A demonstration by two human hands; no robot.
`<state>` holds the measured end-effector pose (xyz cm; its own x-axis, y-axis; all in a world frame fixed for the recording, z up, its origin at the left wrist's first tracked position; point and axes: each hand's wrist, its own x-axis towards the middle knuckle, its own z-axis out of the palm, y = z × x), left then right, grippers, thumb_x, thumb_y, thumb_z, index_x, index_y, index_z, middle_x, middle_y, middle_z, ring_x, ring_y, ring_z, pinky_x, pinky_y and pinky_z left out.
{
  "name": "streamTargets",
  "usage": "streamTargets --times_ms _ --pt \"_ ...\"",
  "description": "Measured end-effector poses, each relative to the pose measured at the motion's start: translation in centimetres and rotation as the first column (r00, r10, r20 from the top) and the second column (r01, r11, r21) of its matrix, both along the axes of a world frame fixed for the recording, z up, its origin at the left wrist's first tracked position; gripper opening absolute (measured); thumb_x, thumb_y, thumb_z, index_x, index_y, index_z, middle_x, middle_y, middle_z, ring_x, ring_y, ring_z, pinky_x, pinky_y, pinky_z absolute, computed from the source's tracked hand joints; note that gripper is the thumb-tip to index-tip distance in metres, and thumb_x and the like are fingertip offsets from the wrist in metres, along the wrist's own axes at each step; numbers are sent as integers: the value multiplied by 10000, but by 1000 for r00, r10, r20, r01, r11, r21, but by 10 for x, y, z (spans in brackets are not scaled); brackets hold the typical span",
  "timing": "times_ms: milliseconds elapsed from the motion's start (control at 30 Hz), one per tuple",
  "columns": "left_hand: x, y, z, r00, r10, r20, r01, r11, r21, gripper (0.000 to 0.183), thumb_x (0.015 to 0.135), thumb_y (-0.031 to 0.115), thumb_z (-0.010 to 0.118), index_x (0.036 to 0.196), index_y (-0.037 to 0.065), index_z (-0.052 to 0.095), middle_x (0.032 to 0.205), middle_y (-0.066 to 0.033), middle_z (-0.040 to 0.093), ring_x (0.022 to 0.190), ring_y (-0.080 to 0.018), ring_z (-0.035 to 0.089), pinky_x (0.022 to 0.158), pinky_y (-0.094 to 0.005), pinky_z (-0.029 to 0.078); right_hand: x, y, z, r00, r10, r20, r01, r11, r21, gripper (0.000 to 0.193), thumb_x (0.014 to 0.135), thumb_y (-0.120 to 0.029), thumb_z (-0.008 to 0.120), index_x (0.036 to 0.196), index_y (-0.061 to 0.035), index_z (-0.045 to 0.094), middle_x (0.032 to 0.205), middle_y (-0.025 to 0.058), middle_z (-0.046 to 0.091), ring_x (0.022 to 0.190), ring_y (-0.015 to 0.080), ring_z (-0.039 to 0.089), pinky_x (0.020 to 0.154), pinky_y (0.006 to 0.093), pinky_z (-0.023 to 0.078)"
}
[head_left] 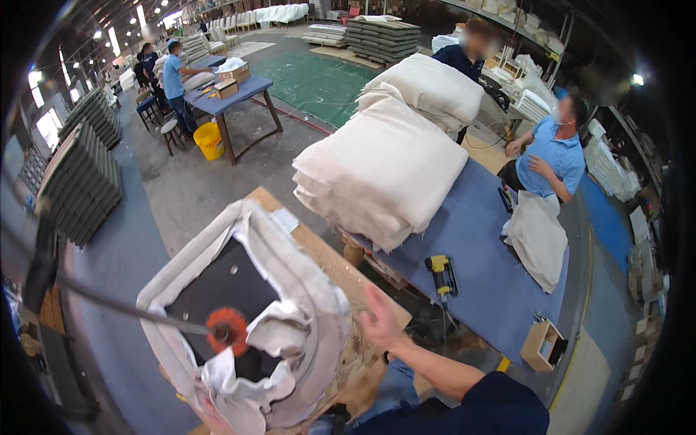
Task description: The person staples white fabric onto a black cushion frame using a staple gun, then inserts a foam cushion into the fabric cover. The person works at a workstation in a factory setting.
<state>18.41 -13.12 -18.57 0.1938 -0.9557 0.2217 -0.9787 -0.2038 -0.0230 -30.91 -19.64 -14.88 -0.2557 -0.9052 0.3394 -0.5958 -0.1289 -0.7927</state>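
Observation:
A chair seat (pixel 330 301) lies face down on a wooden bench board, its off-white fabric cover folded up over the padded rim. Loose fabric (pixel 279 330) bunches over the near part of its black underside (pixel 217 286). A metal rod coming in from the left ends in an orange-red disc (pixel 226 330) that rests on that underside. My right hand (pixel 382 322) is just right of the seat, by the edge of the wooden board (pixel 341 264). Its fingers look stretched out and nothing shows in them. My left hand is not visible.
To the right, a blue-topped table (pixel 478 290) carries stacked cream cushions (pixel 384 163), a yellow-and-black staple gun (pixel 441 275), a fabric piece (pixel 540 232) and a small wooden box (pixel 542 346). Two people stand behind it. Further off are another table (pixel 243 90) and a yellow bucket (pixel 209 141).

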Motion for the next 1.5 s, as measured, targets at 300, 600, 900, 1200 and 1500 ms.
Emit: streamTargets --times_ms 300,600,900,1200,1500 --pt "50 -7 -11 978 -180 -104 171 981 -95 782 952 401 580 1623 95 318 1705 -43 311 1583 -316 253 1223 -668 167 165 24 30 887 42 -459 24 990 138 598 944 -254 582 1529 -175 489 1562 76 467 1380 265 526 1169 711 238" --pt "51 -16 9 964 -190 -188 185 982 -44 726 953 382 589 1581 73 394 1660 -62 384 1563 -325 289 1216 -665 180 183 38 24 868 -49 -494 113 988 102 563 943 -261 588 1497 -181 528 1527 75 488 1374 254 519 1170 684 259" --pt "56 -21 8 949 -220 -226 204 975 -93 613 996 327 544 1550 79 457 1639 -83 411 1559 -332 291 1223 -655 148 188 37 22 874 -102 -476 147 987 58 557 922 -230 621 1474 -200 548 1507 56 510 1315 252 575 1174 680 245" --pt "57 -21 -4 962 -208 -176 191 976 -105 656 968 343 603 1559 117 432 1641 -85 410 1549 -344 311 1219 -663 166 187 35 24 880 -76 -470 140 985 103 562 930 -247 612 1485 -201 535 1516 44 502 1327 241 566 1181 676 249" --pt "46 -18 8 969 -152 -195 138 987 -80 689 952 360 618 1561 105 417 1625 -68 421 1543 -324 327 1225 -646 194 172 29 23 894 -51 -445 101 991 90 549 927 -239 632 1470 -198 555 1500 48 518 1337 241 555 1178 671 254"
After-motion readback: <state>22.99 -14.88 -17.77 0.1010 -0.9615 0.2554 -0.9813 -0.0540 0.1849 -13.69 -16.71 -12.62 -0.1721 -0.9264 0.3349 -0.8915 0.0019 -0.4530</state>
